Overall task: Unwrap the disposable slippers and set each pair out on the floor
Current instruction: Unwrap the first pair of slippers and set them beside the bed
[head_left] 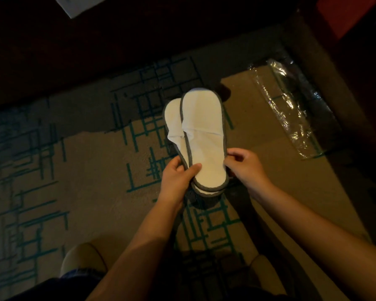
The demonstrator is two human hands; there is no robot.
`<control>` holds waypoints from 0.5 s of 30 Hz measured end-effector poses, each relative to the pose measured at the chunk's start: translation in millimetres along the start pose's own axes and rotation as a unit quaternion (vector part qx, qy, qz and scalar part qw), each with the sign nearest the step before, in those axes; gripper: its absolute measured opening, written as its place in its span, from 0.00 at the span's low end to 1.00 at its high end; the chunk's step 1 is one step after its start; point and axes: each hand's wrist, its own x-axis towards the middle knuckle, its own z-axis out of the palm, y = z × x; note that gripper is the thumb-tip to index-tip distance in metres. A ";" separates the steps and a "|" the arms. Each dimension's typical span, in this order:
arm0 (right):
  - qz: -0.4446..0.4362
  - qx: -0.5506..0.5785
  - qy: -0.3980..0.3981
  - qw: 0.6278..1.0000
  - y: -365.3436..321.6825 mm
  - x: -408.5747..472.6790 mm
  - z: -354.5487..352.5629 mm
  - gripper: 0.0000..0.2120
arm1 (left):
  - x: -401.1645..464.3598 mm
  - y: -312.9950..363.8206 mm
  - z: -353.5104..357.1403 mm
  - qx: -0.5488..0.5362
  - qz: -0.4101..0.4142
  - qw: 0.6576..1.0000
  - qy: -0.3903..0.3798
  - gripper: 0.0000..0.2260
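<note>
A pair of white disposable slippers (201, 135) with grey trim is held above the carpet, one stacked on the other and fanned apart at the toes. My left hand (178, 181) grips the heel end from the left, thumb on the top slipper's insole. My right hand (245, 168) pinches the right edge of the heel. The slippers are out of their wrapper. An empty clear plastic wrapper (289, 107) lies on the carpet to the right.
Beige carpet (96, 166) with a teal line pattern covers the floor. Dark furniture (96, 51) runs along the top and right. My two feet in light slippers (83, 259) show at the bottom. A white sheet (78, 5) sits at the top left.
</note>
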 end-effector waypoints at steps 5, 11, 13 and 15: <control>-0.135 -0.211 0.085 0.964 -2.1 -5.4 -10.8 0.36 | 2.5 7.4 -11.8 0.062 -0.012 0.998 -0.027 0.20; -0.436 -0.587 -0.006 0.682 -38.7 -0.9 -20.4 0.34 | 10.6 40.9 -34.1 0.331 0.078 0.907 -0.248 0.20; -0.415 -0.631 -0.082 0.651 -47.1 1.9 -14.0 0.33 | 14.0 51.9 -33.8 0.373 0.092 0.871 -0.306 0.18; -0.401 -0.659 -0.115 0.626 -51.4 3.9 -7.5 0.29 | 18.5 61.3 -32.2 0.414 0.103 0.840 -0.335 0.18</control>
